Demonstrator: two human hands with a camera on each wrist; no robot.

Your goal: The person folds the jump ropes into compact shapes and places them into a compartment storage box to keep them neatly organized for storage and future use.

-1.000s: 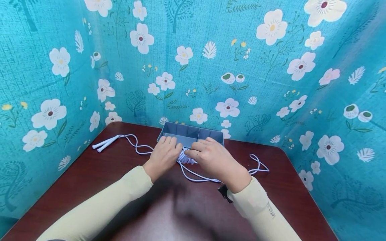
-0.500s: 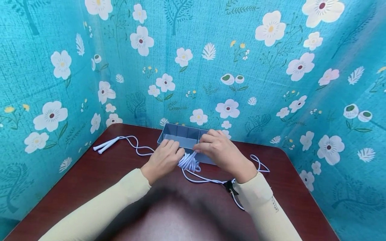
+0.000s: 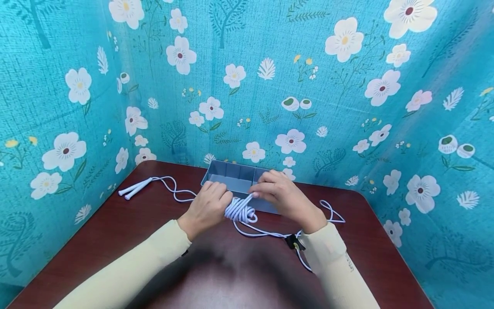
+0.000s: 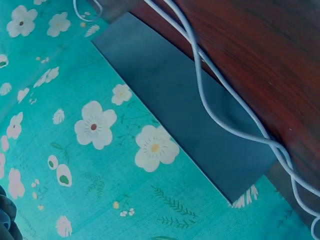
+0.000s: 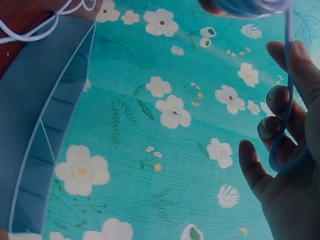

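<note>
A pale lavender jump rope is wound into a thick coil (image 3: 240,210) above the table, in front of a grey box. My left hand (image 3: 208,205) grips the coil's left end in the head view. From the coil a strand runs up to my right hand (image 3: 283,197), which holds it between thumb and fingers. In the right wrist view the strand bends across the palm of the right hand (image 5: 295,150), with the coil (image 5: 250,6) at the top edge. The rope's two handles (image 3: 135,189) lie side by side at the table's left. In the left wrist view rope strands (image 4: 205,100) cross before the box.
The divided grey box (image 3: 231,182) stands at the table's back edge, just beyond the hands. A loose rope loop (image 3: 332,212) lies to the right on the dark red table (image 3: 370,249). Behind hangs a turquoise flowered curtain (image 3: 247,86).
My right hand has moved rightward off the coil, drawing a strand out from it, so more of the coil shows. The left hand has shifted slightly down and left. The handles remain in place.
</note>
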